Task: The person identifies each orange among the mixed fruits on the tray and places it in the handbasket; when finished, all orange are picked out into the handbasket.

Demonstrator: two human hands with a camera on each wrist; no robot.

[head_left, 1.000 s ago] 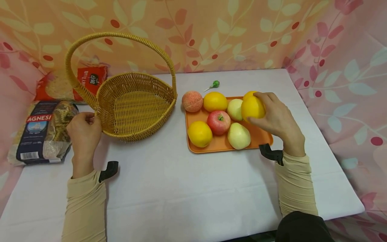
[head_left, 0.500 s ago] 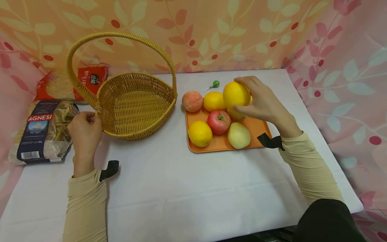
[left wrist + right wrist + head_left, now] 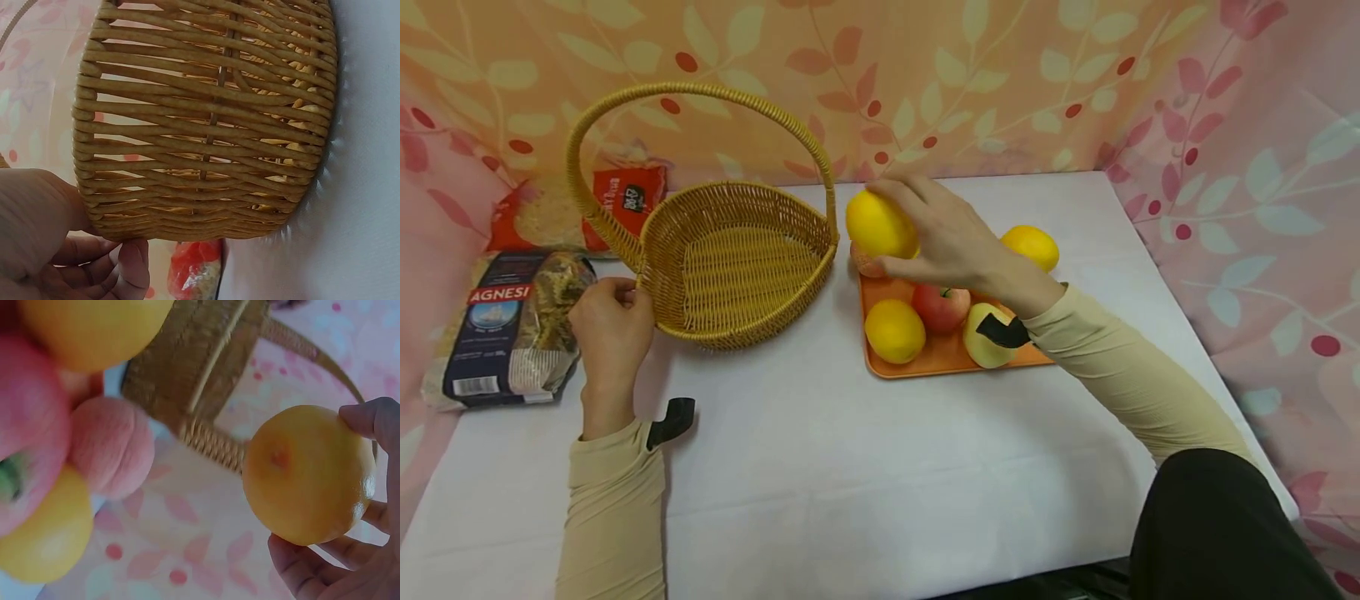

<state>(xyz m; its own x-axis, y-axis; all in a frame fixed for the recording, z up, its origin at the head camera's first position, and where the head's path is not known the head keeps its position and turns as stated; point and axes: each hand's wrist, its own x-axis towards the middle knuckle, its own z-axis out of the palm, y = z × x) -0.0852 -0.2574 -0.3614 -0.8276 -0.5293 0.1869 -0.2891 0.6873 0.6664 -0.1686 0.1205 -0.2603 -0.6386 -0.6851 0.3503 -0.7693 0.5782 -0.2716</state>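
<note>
My right hand [image 3: 943,233] holds a smooth yellow orange [image 3: 306,475] between thumb and fingers, raised over the left end of the orange tray [image 3: 880,367]. The orange overlaps a fuzzy peach [image 3: 112,447] in the head view. On the tray are a red apple [image 3: 938,310], a pale green pear [image 3: 985,342] and another orange [image 3: 895,332]; one more orange [image 3: 1030,247] sits at its far right corner. My left hand [image 3: 613,321] pinches the left rim of a wicker basket [image 3: 206,125], which stands on the table with its tall handle up and nothing inside.
Left of the basket lie a pasta bag [image 3: 505,329] and a red bag [image 3: 628,200]. The white-covered table [image 3: 820,467] meets patterned cloth [image 3: 1000,92] at the back and sides. A dark object [image 3: 1225,533] juts over the front right edge.
My right hand has carried the orange leftward across the tray, from its right side to above the peach. My hand now covers the green lollipop behind the tray. The left hand and basket stay put.
</note>
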